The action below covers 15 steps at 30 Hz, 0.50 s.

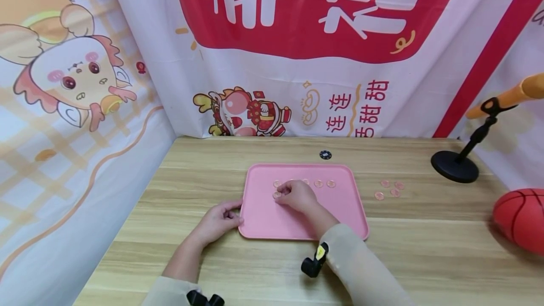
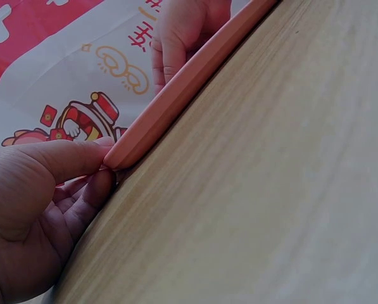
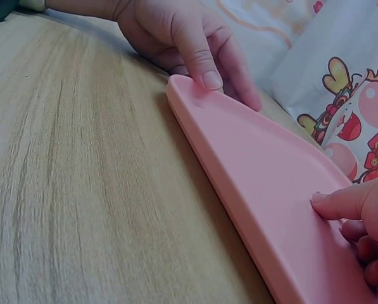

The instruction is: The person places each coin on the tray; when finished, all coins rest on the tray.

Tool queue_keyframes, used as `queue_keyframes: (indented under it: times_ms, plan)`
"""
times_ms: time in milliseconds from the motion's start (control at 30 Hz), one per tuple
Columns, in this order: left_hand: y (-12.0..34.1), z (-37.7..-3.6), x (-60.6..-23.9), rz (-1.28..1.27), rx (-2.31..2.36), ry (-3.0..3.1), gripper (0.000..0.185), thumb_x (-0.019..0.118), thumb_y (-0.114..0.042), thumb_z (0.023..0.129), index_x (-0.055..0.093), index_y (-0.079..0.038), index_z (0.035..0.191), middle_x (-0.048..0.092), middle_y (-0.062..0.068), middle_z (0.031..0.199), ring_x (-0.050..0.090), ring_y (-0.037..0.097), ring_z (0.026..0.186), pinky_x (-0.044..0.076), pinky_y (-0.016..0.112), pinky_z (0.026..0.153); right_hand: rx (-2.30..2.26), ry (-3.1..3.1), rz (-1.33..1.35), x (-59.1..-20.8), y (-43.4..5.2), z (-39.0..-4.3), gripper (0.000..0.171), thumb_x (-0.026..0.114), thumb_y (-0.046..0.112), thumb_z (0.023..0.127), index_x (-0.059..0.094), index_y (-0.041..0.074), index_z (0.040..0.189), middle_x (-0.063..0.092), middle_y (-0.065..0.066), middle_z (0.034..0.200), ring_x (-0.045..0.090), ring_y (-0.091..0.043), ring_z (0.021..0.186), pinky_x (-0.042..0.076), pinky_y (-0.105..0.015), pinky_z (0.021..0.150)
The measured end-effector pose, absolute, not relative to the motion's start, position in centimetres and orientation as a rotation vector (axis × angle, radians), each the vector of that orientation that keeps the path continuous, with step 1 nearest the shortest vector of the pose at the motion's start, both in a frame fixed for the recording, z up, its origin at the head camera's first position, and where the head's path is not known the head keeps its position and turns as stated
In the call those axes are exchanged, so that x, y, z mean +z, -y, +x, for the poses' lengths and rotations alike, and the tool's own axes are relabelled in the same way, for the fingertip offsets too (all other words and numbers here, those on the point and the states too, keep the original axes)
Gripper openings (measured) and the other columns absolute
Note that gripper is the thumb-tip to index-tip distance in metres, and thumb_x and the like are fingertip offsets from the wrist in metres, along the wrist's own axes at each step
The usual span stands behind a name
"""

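Note:
A pink tray [image 1: 272, 221] lies in the middle of the wooden table. My left hand [image 1: 218, 221] pinches its front-left corner, with the thumb [image 2: 68, 158] on the rim [image 2: 189, 82] and the fingers beneath. My right hand [image 1: 296, 194] rests on the tray's floor [image 3: 264, 171] with curled fingers [image 3: 366, 244]. Its fingertips pinch a small pink disc [image 1: 277, 195]. Several more pink discs [image 1: 325, 183] lie in a row across the far part of the tray. The right wrist view shows my left hand [image 3: 189, 38] at the tray's corner, but no disc.
Several loose pink discs [image 1: 390, 189] lie on the table right of the tray. A black chip [image 1: 325, 155] sits behind it. A black stand [image 1: 454, 166] holding an orange bar is at the far right, and a red ball [image 1: 520, 218] sits at the right edge. Printed cloth walls close the back and left.

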State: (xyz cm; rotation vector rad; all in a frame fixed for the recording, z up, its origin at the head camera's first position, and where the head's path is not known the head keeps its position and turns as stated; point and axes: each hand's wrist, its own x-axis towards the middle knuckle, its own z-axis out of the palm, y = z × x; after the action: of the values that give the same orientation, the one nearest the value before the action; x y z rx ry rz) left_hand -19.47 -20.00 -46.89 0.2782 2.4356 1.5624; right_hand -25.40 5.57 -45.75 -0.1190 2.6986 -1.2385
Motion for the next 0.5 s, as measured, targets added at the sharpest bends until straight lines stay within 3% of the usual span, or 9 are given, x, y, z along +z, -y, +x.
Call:
queue_keyframes:
  times_ms: [333, 500]
  plan:
    - [20.0, -19.4, -46.8, 0.274, 1.56, -2.438, 0.056, 0.072, -0.012, 0.088, 0.052, 0.004, 0.138, 0.059, 0.019, 0.116, 0.057, 0.012, 0.086, 0.049, 0.019, 0.071, -1.325, -2.669, -0.177, -46.2, -6.0, -25.5, 0.03, 0.083, 0.023, 0.076, 0.074, 0.013, 0.103, 0.069, 0.001, 0.089, 0.059, -0.012, 0.081, 0.05, -0.029, 0.079]
    - [19.9, -19.4, -46.8, 0.267, 1.556, -2.446, 0.056, 0.072, -0.011, 0.087, 0.052, 0.005, 0.137, 0.059, 0.018, 0.115, 0.057, 0.012, 0.086, 0.049, 0.019, 0.072, -1.492, -2.567, -0.192, -46.3, -7.2, -25.5, 0.033, 0.081, 0.02, 0.079, 0.073, 0.011, 0.109, 0.067, -0.003, 0.091, 0.059, -0.015, 0.08, 0.051, -0.027, 0.071]
